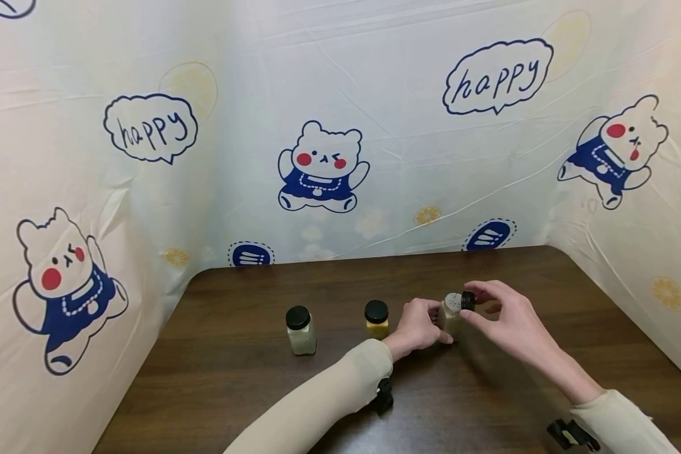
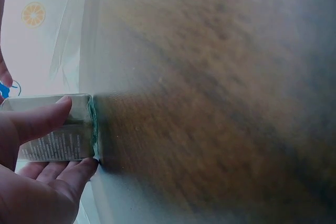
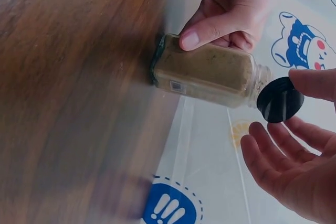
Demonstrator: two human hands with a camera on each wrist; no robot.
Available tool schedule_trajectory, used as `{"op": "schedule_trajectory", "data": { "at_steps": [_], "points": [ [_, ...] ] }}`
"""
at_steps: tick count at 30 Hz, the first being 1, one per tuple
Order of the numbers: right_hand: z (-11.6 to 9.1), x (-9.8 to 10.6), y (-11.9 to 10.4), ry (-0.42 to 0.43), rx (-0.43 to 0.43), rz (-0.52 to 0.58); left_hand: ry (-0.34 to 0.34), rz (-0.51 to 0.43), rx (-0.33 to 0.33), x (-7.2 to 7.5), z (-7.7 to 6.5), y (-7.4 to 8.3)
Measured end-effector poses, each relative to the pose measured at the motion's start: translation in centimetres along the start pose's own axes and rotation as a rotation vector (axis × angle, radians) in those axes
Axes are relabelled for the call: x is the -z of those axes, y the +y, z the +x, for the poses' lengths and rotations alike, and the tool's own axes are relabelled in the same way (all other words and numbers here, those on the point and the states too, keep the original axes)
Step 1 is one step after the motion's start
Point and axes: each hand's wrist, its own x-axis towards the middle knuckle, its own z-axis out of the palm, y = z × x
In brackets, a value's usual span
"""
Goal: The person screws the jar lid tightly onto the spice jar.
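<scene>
My left hand grips a square glass spice jar by its lower sides. Greyish-brown powder fills much of the jar, and its base is right at the tabletop. A perforated shaker top shows at its mouth in the head view. My right hand pinches the black screw cap between thumb and fingers. That cap is tilted off to one side, close beside the jar's neck. In the left wrist view, a printed label shows under the left thumb.
On the brown wooden table, a capped jar of pale powder stands at the left. Another black-capped jar, with yellow contents, is just left of my left hand. A patterned white curtain encloses the table's back and sides.
</scene>
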Motion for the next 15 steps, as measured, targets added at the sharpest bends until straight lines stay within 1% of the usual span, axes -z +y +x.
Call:
{"op": "schedule_trajectory", "data": {
  "at_steps": [7, 15],
  "points": [
    [0.35, -0.33, -0.25, 0.009, 0.014, 0.018, 0.000, 0.013, -0.001, 0.00, 0.02, 0.09],
    [0.60, -0.74, -0.29, -0.018, 0.001, 0.004, 0.010, 0.005, -0.006, -0.03, -0.04, 0.01]
  ]
}}
